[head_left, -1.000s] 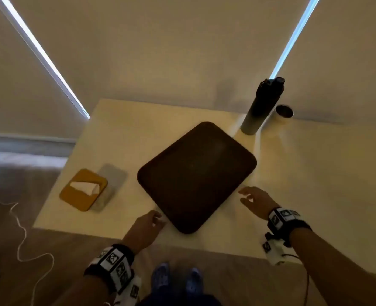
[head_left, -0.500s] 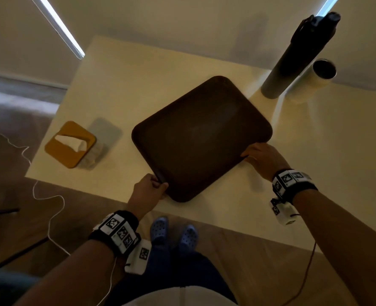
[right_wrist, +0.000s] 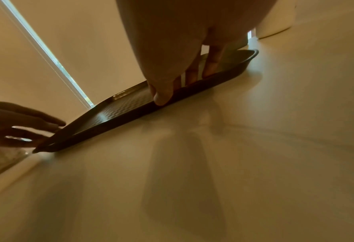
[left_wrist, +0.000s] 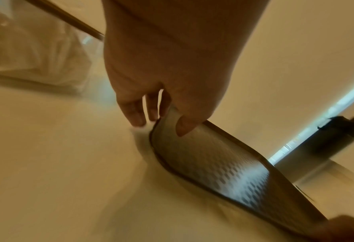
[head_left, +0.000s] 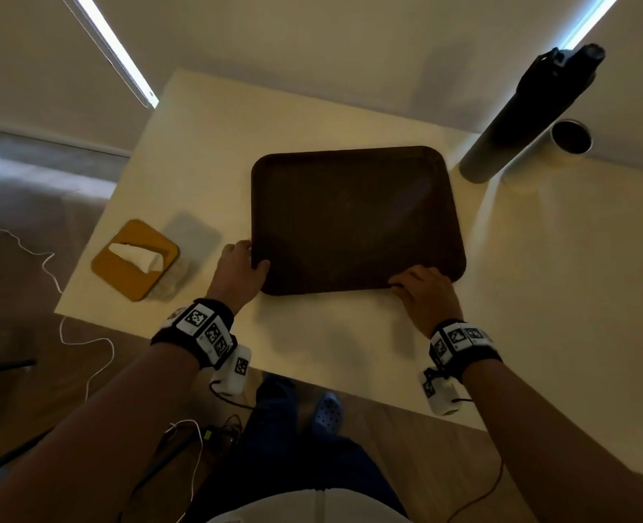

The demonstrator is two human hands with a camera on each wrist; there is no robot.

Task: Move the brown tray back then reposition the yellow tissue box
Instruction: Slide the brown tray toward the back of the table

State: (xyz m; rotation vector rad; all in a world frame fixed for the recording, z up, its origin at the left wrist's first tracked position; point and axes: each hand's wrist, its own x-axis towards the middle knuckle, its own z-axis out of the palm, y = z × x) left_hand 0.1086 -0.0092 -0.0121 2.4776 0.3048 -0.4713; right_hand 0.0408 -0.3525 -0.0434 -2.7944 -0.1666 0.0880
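The brown tray (head_left: 353, 217) lies flat on the cream table (head_left: 350, 334), its near edge parallel to the table's front. My left hand (head_left: 252, 258) grips its near-left corner, thumb on the inside, fingers outside the rim (left_wrist: 161, 124). My right hand (head_left: 406, 285) pinches the near rim toward the right corner, thumb outside and fingers inside the tray (right_wrist: 184, 86). The yellow tissue box (head_left: 135, 258), a white tissue sticking up, stands near the table's front-left corner, just left of my left hand. Its pale side (left_wrist: 33, 49) shows in the left wrist view.
A tall dark bottle (head_left: 531, 115) and a white cup (head_left: 570, 139) stand at the back right, close to the tray's far-right corner. The wall runs right behind the table. White cables (head_left: 67, 334) trail on the floor to the left.
The tray has turned from lying diagonally to square with the table's front. My hands, which reached its edges and took hold, turned with it.
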